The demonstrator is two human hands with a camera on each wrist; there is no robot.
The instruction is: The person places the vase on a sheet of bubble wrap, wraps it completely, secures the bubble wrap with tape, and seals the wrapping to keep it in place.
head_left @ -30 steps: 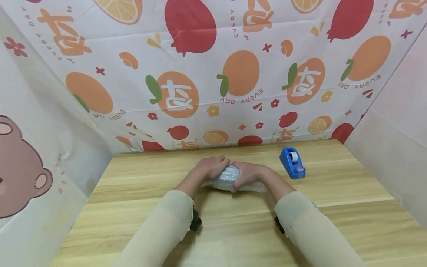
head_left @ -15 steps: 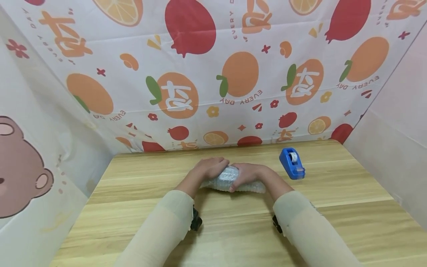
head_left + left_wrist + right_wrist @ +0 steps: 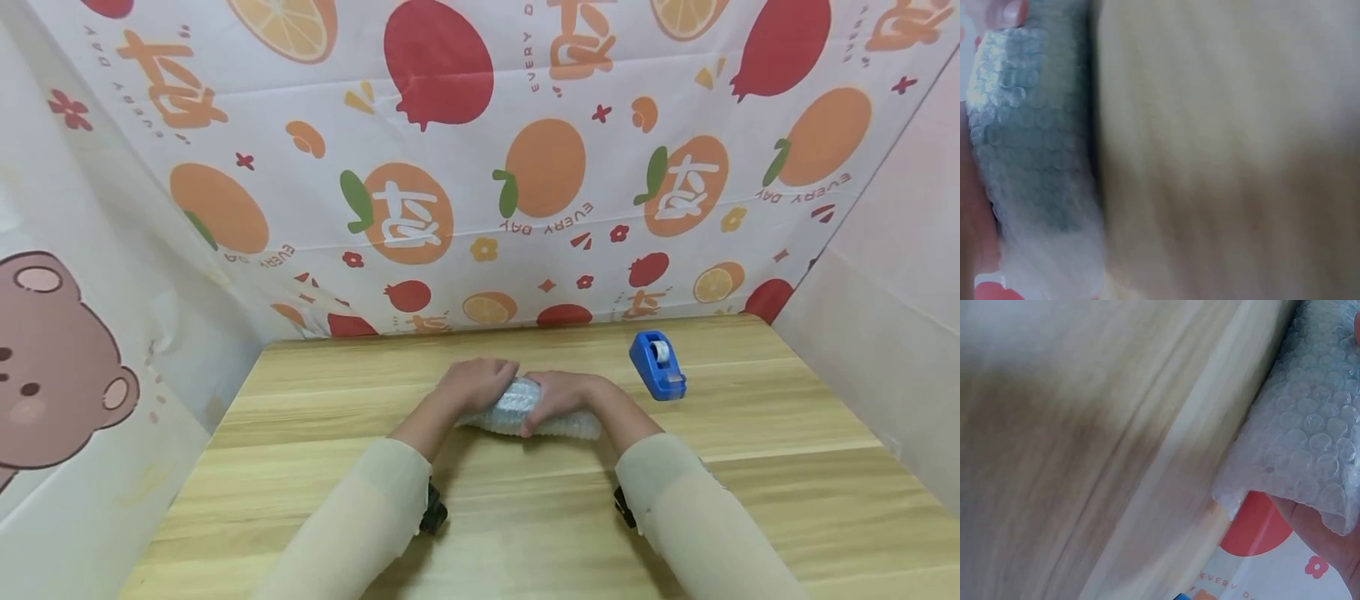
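A bubble-wrapped bundle (image 3: 514,407) gripped in two places on the counter (image 3: 525,517)

Sleeves down to my wrists, I hold the bundle at the far middle of the wood-grain counter. It lies crosswise, running from left to right under my hands. My left hand (image 3: 472,386) covers its left part, fingers curled over the far side and pointing right. My right hand (image 3: 558,395) grips it just right of the middle, thumb on the near side; its fingers are hidden behind the bundle. Each hand is curled only as far as the bundle's thickness allows, and a stretch of wrap shows between them. The right end of the bundle reaches past my right hand, below its wrist, and the right wrist view shows the wrap's loose edge there. Apart from my hands, to their right, stands a blue tape dispenser (image 3: 658,367). Behind the counter hangs a cloth (image 3: 480,150) printed with oranges and red fruit.
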